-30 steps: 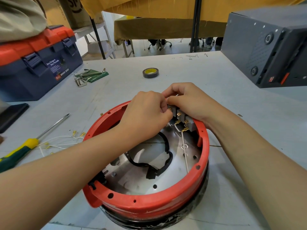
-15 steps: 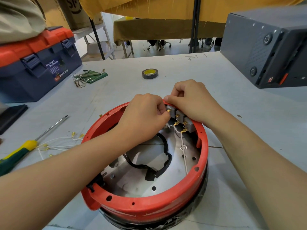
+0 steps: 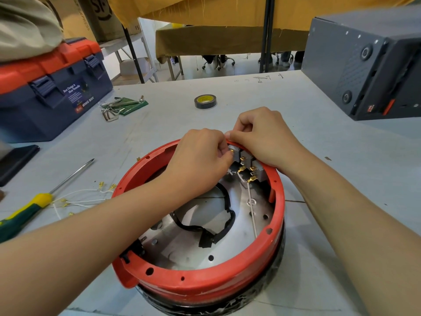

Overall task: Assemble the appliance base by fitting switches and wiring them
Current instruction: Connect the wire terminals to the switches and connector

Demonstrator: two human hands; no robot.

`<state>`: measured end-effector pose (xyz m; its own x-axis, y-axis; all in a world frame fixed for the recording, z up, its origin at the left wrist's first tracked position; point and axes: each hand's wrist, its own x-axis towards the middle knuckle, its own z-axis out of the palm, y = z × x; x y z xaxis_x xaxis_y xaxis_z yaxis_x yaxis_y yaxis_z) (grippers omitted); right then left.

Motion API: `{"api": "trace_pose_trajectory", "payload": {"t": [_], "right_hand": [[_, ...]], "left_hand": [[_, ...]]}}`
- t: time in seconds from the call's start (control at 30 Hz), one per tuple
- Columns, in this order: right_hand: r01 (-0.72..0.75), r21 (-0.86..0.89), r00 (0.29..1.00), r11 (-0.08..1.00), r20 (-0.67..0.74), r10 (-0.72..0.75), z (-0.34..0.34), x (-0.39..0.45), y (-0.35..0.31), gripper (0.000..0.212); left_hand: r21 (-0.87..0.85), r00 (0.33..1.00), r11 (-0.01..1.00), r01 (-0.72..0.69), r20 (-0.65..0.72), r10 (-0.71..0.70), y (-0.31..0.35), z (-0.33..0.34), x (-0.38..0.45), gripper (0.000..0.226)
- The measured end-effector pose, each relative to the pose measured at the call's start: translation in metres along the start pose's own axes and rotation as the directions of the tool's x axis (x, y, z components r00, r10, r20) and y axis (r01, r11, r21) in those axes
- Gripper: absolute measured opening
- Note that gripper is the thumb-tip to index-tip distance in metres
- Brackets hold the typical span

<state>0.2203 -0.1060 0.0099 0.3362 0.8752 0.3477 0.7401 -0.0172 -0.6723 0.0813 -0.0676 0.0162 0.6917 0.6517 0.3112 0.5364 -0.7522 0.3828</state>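
Note:
A round red appliance base (image 3: 205, 283) with a metal floor lies on the table before me. Grey switches (image 3: 247, 157) with brass terminals sit in a row inside its far rim. My left hand (image 3: 200, 160) reaches into the base and pinches a brass wire terminal at the leftmost switch. My right hand (image 3: 264, 135) rests over the far rim, its fingers gripping the rim and the switches from outside. A white wire (image 3: 251, 210) runs from the switches down across the metal floor. A black gasket (image 3: 218, 233) lies inside.
Loose white wires with brass terminals (image 3: 82, 199) and a yellow-green screwdriver (image 3: 34, 208) lie at left. A blue and red toolbox (image 3: 50, 92), hex keys (image 3: 120, 104), a tape roll (image 3: 205, 101) and a dark grey box (image 3: 364, 65) stand farther back.
Both hands have stayed at the switches on the far rim. My right hand's fingers have shifted slightly along the rim; my left hand's fingertips have moved a little at the terminal.

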Motion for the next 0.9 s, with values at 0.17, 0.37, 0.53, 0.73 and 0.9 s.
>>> {"api": "trace_pose_trajectory", "payload": {"t": [0.17, 0.37, 0.53, 0.73, 0.9], "right_hand": [[-0.002, 0.005, 1.0, 1.0, 0.027, 0.002, 0.0, 0.0, 0.0, 0.022], [-0.033, -0.022, 0.997, 0.999, 0.062, 0.034, -0.001, 0.002, 0.002, 0.021], [-0.052, 0.0, 0.996, 0.999, 0.073, 0.052, -0.001, 0.001, 0.003, 0.012], [-0.107, 0.158, 0.988, 0.982, 0.131, 0.087, 0.0, -0.001, 0.003, 0.012], [-0.114, 0.156, 0.986, 0.981, 0.137, 0.092, -0.002, -0.002, 0.001, 0.008]], "left_hand": [[-0.001, 0.999, 1.0, 0.005, 0.032, -0.005, -0.003, -0.003, 0.001, 0.015], [-0.084, 0.992, 0.996, 0.02, 0.127, -0.01, -0.015, -0.031, 0.003, 0.019], [-0.262, 0.994, 0.959, 0.108, 0.054, -0.097, -0.056, -0.066, 0.001, 0.01], [-0.34, 0.933, 0.882, 0.326, -0.037, -0.358, -0.118, -0.067, -0.013, 0.02], [-0.192, 0.893, 0.872, 0.451, 0.089, -0.442, -0.15, -0.054, -0.022, 0.018]]}}
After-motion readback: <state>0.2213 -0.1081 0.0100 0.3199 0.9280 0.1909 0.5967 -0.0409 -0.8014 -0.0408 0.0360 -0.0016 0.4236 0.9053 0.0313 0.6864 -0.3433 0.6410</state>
